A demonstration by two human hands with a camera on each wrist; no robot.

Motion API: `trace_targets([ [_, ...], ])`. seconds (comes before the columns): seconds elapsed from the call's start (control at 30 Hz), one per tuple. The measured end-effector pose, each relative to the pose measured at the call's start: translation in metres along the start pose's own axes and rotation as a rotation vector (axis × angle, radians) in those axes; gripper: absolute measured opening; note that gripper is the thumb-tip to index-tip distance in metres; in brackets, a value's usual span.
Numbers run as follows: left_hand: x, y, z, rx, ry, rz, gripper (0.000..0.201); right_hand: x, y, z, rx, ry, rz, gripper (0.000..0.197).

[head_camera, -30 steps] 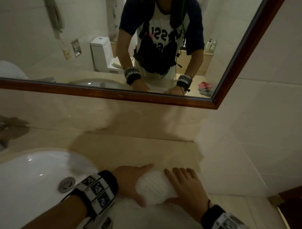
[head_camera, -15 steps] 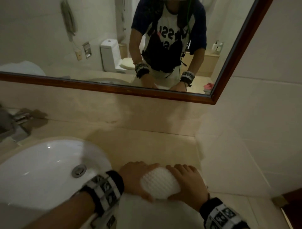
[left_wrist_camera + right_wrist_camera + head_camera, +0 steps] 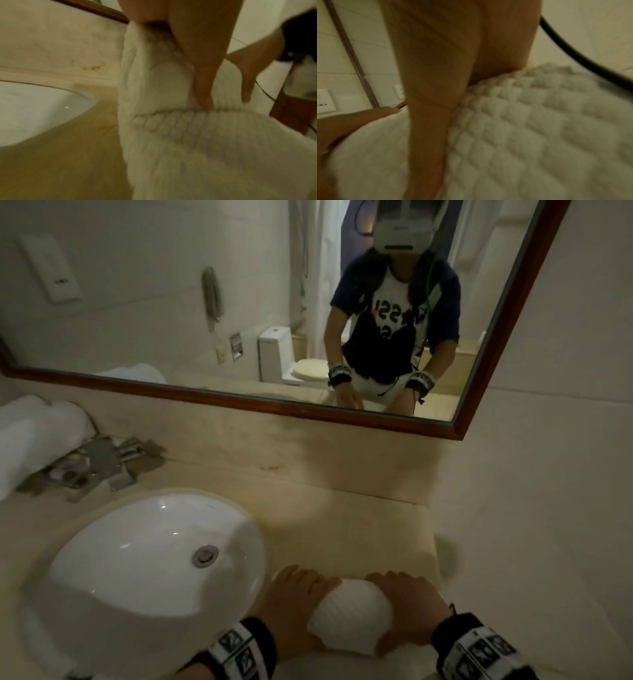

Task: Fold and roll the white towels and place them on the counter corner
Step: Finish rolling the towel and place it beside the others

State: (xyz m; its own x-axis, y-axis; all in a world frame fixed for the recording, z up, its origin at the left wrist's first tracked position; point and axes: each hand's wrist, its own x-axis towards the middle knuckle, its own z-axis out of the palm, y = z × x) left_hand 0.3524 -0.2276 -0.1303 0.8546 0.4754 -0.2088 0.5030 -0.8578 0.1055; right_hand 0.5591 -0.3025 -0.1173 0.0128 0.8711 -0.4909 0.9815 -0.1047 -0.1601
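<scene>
white oval sink [image 3: 102, 546] with a metal drain [image 3: 205, 556] sunk into the beige counter, chrome faucet [image 3: 106, 460] behind it, and a wood-framed mirror [image 3: 479, 371] reflecting a toilet [image 3: 277, 354] and wall phone [image 3: 211, 294]

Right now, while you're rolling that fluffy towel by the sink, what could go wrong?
The roll of white towel could loosen if either the left hand or the right hand lets go, since its tail is not yet rolled in. It also sits close beside the sink, so a sideways nudge might tip an end into the basin.
</scene>
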Motion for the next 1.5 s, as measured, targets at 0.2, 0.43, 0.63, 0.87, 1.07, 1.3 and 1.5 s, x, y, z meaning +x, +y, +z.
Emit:
trace_targets([
  [0.2,0.008,0.002,-0.038,-0.255,-0.463,-0.045,0.108,-0.016,-0.006,0.054,-0.002,0.313,0.030,0.116],
  [0.43,-0.006,0.013,-0.012,-0.050,-0.251,-0.072,0.110,-0.044,0.001,0.030,0.074,0.030,-0.075,0.136],
  [0.63,-0.035,0.025,0.013,0.077,-0.043,-0.182,0.113,-0.043,-0.008,0.030,0.010,0.003,-0.026,0.138],
  [0.87,-0.063,0.035,0.024,0.006,-0.011,-0.173,0.114,-0.060,-0.030,0.085,-0.018,0.343,0.139,0.132],
  [1.07,-0.083,0.053,0.022,0.012,0.085,-0.168,0.114,-0.102,-0.055,0.088,-0.055,0.305,0.185,0.106],
  [1.3,-0.095,0.058,0.061,0.019,0.270,-0.154,0.166,-0.128,-0.052,0.092,0.045,0.325,0.038,0.070],
  [1.5,-0.125,0.071,0.072,0.024,0.302,-0.209,0.137,-0.116,-0.053,0.059,0.219,0.106,0.006,0.092],
])
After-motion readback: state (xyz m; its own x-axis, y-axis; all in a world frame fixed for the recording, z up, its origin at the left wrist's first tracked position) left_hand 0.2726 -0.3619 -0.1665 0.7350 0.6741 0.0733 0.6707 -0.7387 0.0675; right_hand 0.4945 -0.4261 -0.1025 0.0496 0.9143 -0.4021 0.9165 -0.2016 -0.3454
